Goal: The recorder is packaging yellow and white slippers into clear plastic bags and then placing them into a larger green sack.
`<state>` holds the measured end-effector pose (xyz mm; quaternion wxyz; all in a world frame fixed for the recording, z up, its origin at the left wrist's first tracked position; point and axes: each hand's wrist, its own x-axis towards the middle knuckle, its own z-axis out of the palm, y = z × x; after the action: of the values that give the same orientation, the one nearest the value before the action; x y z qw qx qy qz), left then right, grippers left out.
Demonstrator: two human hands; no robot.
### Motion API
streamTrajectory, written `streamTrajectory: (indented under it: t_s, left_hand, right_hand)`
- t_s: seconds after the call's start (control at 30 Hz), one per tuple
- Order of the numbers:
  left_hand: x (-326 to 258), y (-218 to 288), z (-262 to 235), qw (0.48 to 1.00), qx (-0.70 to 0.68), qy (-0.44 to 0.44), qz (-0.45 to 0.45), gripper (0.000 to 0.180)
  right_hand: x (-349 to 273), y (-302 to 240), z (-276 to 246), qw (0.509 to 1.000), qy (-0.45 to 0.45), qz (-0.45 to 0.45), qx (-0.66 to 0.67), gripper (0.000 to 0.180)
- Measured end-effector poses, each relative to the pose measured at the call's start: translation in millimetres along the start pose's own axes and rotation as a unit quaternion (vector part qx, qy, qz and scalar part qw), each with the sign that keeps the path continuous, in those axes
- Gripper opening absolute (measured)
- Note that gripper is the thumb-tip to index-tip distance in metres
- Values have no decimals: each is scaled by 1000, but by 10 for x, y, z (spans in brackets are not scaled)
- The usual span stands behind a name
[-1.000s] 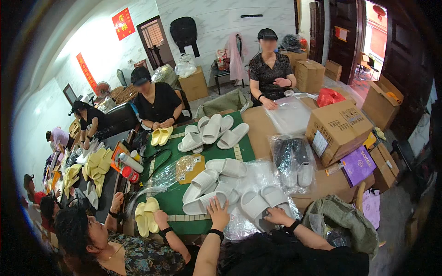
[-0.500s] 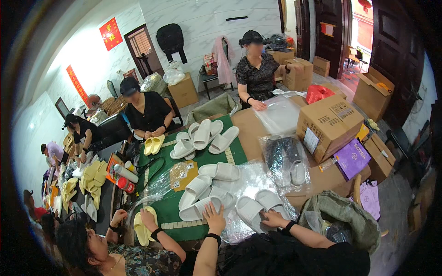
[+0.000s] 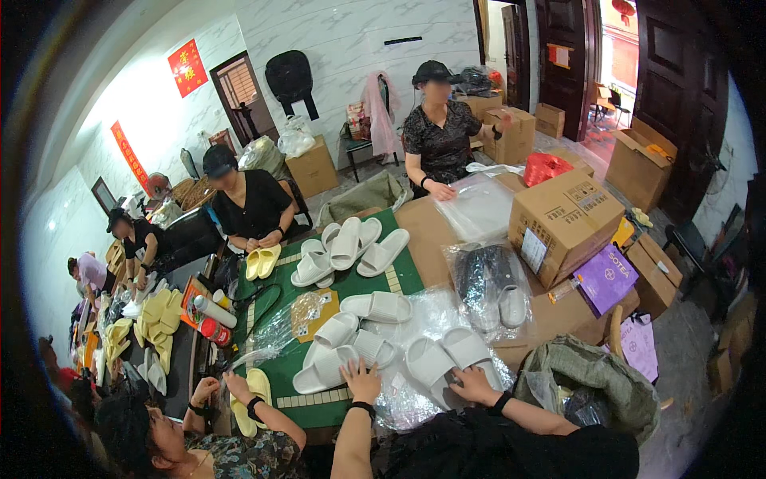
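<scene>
My left hand (image 3: 363, 382) rests with spread fingers at the end of a light grey slipper (image 3: 321, 373), the nearest of several in a loose heap on the green mat. My right hand (image 3: 476, 385) lies with fingers stretched out over the near end of a pair of grey slippers (image 3: 432, 361). That pair sits side by side on clear plastic bags (image 3: 396, 401), and my hand hides part of it. Beyond the heap lie a single slipper (image 3: 375, 306) and another grey cluster (image 3: 345, 243).
Left of me, a co-worker's hands (image 3: 238, 386) are by yellow slippers (image 3: 254, 399). Dark bagged slippers (image 3: 483, 275), a carton (image 3: 565, 222) and a purple bag (image 3: 604, 278) stand to the right. A woven sack (image 3: 568, 356) gapes beside my right arm. Other people work across the table.
The nearest grey slipper in the heap has slid a little to the left, and my left hand has shifted slightly left. My right hand stays at the pair.
</scene>
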<state>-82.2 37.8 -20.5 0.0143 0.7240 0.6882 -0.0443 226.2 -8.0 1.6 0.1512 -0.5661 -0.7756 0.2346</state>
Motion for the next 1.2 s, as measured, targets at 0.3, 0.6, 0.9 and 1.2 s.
streamTrajectory:
  t_s: [0.3,0.6,0.9,1.2]
  left_hand:
    - [-105,623,-114,988,-26,29,147,52]
    - [-557,1066,212,962,-72,-47,261,61]
    - [-699,1070,498,937,-1,70,341,50]
    - [-490,933,311,925,-130,-122,335,36]
  right_hand:
    - [-16,-13,-413,961,268,40,61,44]
    - [98,561,-1087,841,164,117,502,39]
    - [-269,802,-1379,694,-255,99,666,35]
    - [-507,947,-582,630,-415,215,621,29]
